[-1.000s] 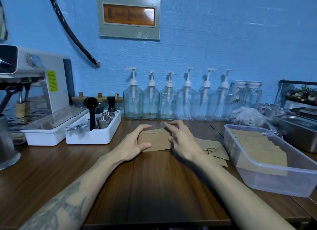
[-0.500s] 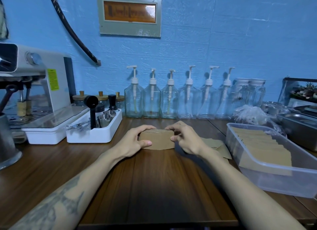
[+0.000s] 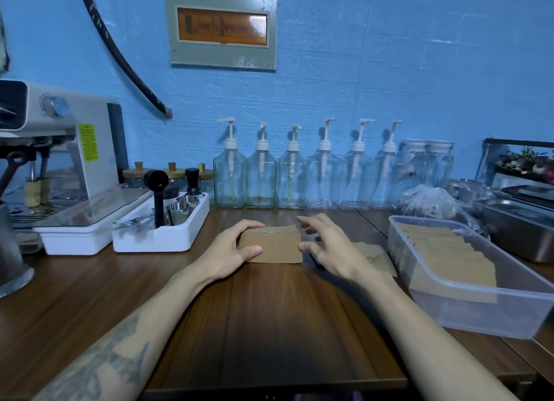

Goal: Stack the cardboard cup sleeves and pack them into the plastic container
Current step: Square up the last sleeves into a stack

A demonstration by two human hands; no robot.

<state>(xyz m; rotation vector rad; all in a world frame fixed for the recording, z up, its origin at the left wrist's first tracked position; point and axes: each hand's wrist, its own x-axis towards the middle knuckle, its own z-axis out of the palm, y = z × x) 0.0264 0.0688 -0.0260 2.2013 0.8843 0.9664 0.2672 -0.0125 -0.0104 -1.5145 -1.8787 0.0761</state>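
Cardboard stack: a bundle of cup sleeves (image 3: 271,246) was stood on edge on the wooden worktop (image 3: 269,325), between the two hands.
Left hand: the left hand (image 3: 230,251) was curled round the stack's left end, thumb across the front face, fingers over the top.
Right hand: the right hand (image 3: 326,245) was spread with loose fingers; only the thumb tip was seen at the stack's right edge, and nothing was gripped.
Container: the plastic container (image 3: 479,313) was placed well apart to the right, already lined with a row of sleeves (image 3: 443,257).
Loose sleeves: a few loose sleeves (image 3: 374,255) were left flat behind the right hand.
Risk, fanning: one-sided support was judged likely to let the stack splay or topple rightward.
Risk, transfer: a lift without a two-sided squeeze was judged likely to spill the inner sleeves.
Risk, fit: snagging on the packed row was considered possible.
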